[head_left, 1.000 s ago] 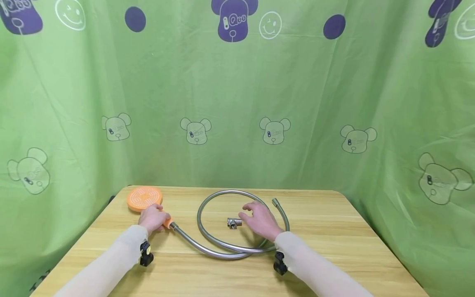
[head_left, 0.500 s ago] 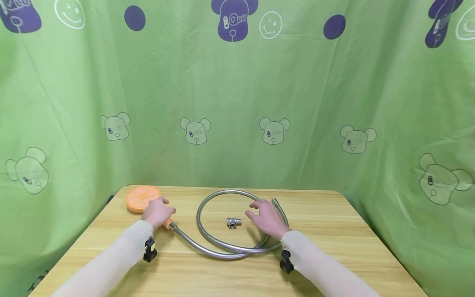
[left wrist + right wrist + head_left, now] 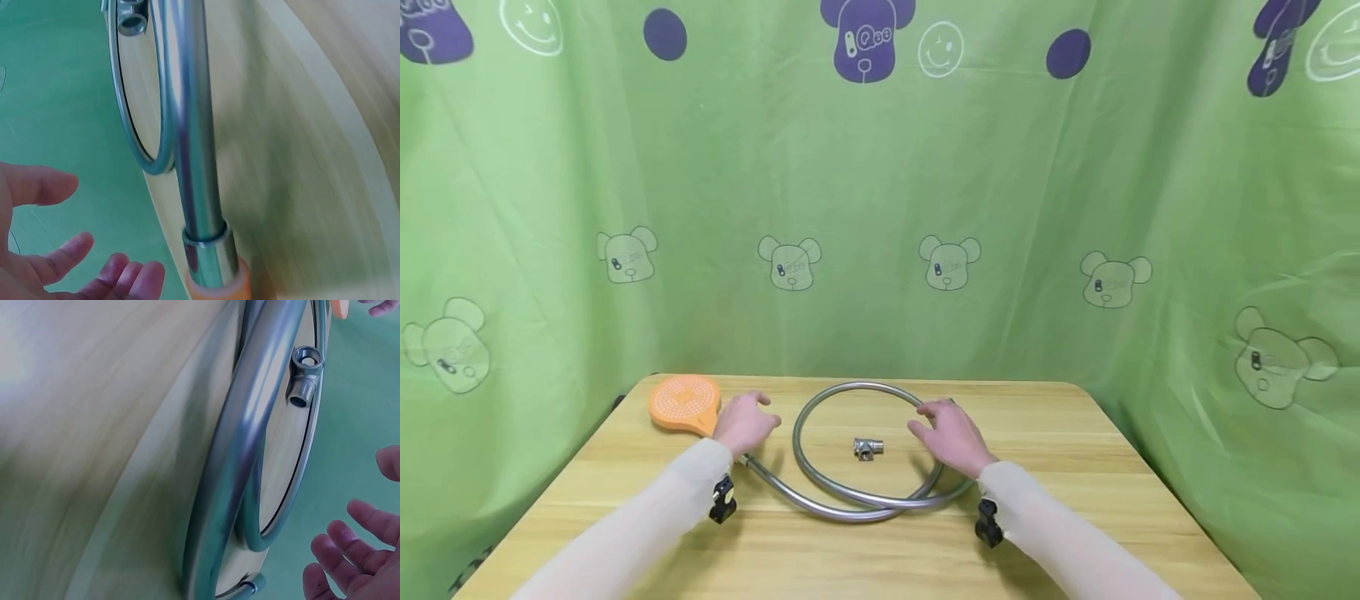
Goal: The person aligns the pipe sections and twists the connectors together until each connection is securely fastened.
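An orange shower head (image 3: 685,403) lies face up at the table's back left, its handle joined to a coiled metal shower hose (image 3: 820,506). My left hand (image 3: 747,425) hovers over the handle with spread fingers and hides most of it. In the left wrist view the hose's metal end nut (image 3: 211,259) meets the orange handle, apart from the fingers (image 3: 65,256). Inside the hose loop sits a small chrome tee fitting (image 3: 868,448). Above the loop's right side my right hand (image 3: 957,437) holds nothing, its fingers (image 3: 359,547) loosely bent. It covers most of the hose's free end.
The wooden table (image 3: 1075,517) reaches toward the front on both sides. A green curtain (image 3: 865,183) with bear prints hangs behind it and along its left and right edges. Black wrist cameras (image 3: 722,500) are strapped under both sleeves.
My left hand has let go of the shower head's handle and moved right. The right hand has drawn back rightward from the tee fitting. The shower head, hose and fitting stay on the table.
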Demonstrator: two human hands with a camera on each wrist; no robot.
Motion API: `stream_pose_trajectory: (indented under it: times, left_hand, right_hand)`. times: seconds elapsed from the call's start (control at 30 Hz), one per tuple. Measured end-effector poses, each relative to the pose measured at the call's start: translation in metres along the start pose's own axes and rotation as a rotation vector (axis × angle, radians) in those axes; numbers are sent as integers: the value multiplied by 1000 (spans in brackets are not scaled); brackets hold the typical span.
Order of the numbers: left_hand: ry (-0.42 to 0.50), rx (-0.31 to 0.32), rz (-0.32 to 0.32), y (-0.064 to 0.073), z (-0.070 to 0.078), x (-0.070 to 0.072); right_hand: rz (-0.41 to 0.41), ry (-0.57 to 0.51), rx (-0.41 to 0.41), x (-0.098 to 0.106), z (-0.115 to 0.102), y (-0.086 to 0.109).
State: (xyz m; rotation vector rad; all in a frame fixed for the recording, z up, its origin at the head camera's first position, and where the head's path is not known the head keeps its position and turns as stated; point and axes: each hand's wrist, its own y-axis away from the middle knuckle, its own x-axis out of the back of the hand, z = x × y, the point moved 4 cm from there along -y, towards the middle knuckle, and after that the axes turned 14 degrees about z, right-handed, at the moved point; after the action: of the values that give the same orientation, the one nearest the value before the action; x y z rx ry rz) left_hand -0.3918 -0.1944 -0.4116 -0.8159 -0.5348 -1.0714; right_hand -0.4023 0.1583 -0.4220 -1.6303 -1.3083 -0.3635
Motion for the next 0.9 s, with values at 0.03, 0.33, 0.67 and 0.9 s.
stream_pose_trajectory:
  times: [0.03,0.33,0.67,0.9]
  left_hand:
    - [0,-8,-4,0,2,-2]
    - [11,-29,-24,3,18,-15]
    - [17,-44,-35,6,30,-23]
    - [42,-65,-69,5,34,-34]
  right_hand:
    - [5,-2,-1,1,1,0]
    - [8,13,-51,10,20,-1]
    - [18,6,-56,13,40,-4]
    - [11,16,-74,13,51,-8]
